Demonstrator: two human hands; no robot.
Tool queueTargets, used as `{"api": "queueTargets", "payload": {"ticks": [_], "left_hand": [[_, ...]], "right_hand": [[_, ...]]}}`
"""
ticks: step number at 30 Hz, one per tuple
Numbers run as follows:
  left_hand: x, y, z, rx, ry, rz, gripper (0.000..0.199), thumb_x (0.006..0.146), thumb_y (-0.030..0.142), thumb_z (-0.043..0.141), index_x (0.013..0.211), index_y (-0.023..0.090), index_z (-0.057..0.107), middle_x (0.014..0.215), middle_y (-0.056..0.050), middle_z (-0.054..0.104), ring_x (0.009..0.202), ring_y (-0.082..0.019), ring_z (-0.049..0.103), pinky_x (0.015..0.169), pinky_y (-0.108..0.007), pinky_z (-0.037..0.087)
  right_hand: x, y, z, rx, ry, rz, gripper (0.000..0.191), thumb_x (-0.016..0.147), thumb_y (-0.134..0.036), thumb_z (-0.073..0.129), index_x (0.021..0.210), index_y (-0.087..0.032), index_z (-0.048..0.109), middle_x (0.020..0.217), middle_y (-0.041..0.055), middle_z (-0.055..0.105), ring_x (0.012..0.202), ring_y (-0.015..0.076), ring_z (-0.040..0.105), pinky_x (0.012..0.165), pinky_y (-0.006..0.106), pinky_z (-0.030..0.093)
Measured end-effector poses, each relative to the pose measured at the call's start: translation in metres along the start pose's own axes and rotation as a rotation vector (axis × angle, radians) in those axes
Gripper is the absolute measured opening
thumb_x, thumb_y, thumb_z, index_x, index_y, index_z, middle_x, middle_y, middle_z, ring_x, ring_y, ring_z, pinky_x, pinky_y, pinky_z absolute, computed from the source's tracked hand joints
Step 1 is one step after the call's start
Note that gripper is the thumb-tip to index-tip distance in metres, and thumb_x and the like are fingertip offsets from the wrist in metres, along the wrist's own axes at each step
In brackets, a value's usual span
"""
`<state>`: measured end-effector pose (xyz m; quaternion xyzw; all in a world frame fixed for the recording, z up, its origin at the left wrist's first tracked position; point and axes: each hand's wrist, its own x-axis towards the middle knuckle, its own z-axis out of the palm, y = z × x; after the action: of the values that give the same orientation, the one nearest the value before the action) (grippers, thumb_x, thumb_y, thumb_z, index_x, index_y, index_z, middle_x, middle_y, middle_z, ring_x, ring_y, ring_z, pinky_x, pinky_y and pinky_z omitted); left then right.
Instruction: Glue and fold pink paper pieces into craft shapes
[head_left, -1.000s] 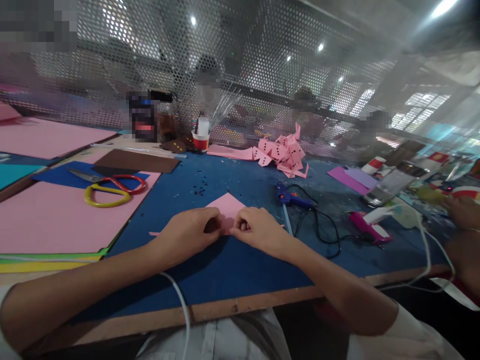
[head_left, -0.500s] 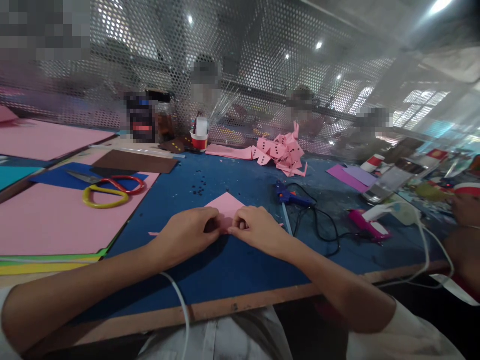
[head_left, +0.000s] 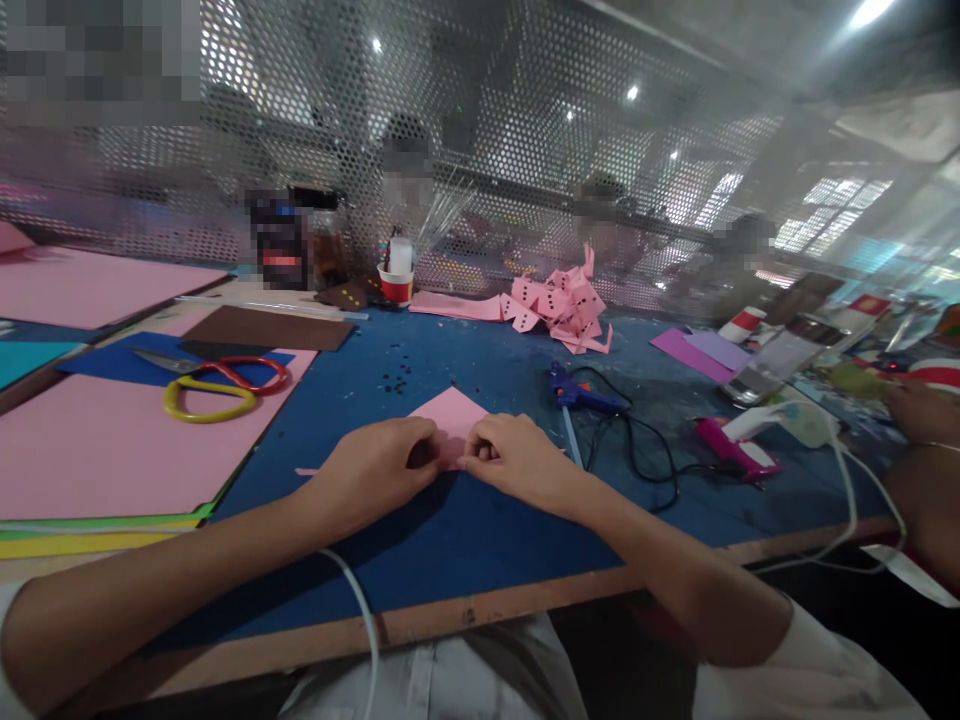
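Note:
A piece of pink paper (head_left: 452, 412) lies on the blue tabletop with one pointed corner facing away from me. My left hand (head_left: 382, 455) pinches its near edge from the left, fingers curled. From the right, my right hand (head_left: 517, 455) pinches the same edge, close beside the left. Both hands hide much of the paper; narrow pink ends show past each hand. Beyond the paper are small dark specks (head_left: 397, 378) on the table. To the right lies a blue glue gun (head_left: 585, 392) with a glue stick at its tip.
Scissors (head_left: 214, 390) lie on pink sheets (head_left: 120, 440) at left. Dotted pink folded papers (head_left: 559, 305) are heaped at the back, near a paper cup (head_left: 395, 285). A magenta glue gun (head_left: 739, 448) with cables lies right. Another person's arm (head_left: 926, 480) is at far right.
Both hands stay pinched on the pink paper's near edge, almost in the same place. The view has shifted very slightly. Another person's hand at far right has moved a little.

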<state>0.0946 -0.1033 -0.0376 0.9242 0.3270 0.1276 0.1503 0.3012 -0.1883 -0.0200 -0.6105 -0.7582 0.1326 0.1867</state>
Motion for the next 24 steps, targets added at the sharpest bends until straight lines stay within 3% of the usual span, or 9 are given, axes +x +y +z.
{"api": "queueTargets", "payload": {"ticks": [13, 24], "left_hand": [[0.0007, -0.0010, 0.0005, -0.011, -0.002, -0.001, 0.015, 0.089, 0.033, 0.056, 0.078, 0.023, 0.056, 0.075, -0.001, 0.064, 0.065, -0.018, 0.056, 0.060, -0.029, 0.029], [0.0017, -0.0041, 0.0027, -0.003, 0.002, -0.004, 0.015, 0.089, 0.033, 0.057, 0.078, 0.023, 0.056, 0.075, 0.000, 0.065, 0.065, -0.018, 0.056, 0.060, -0.028, 0.030]], "right_hand": [[-0.0017, 0.0026, -0.0008, 0.055, -0.005, 0.020, 0.016, 0.092, -0.033, 0.073, 0.084, -0.019, 0.070, 0.086, -0.0019, 0.071, 0.079, 0.0135, 0.060, 0.074, 0.029, 0.034], [-0.0028, -0.0008, -0.0004, 0.020, 0.018, 0.019, 0.007, 0.088, -0.022, 0.069, 0.082, -0.020, 0.067, 0.085, -0.0020, 0.070, 0.080, 0.0140, 0.058, 0.076, 0.030, 0.033]]}}
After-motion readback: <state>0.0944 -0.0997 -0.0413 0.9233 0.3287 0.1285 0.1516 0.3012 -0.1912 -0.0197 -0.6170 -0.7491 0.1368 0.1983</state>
